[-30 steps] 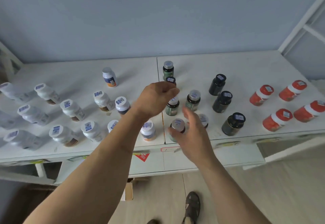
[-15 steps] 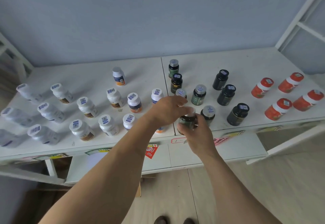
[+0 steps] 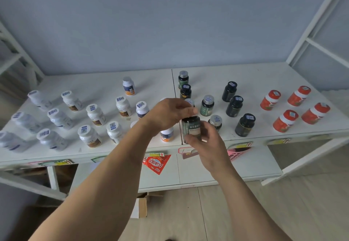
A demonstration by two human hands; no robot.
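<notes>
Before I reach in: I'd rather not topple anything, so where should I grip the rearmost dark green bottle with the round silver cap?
Probably by the silver cap of the dark green bottle, from straight above: it stands upright, and a black-capped dark bottle stands close in front, blocking its body.

At the centre of the frame the right hand grips a dark green bottle from below while the left hand closes over its top, above the white table edge
</notes>
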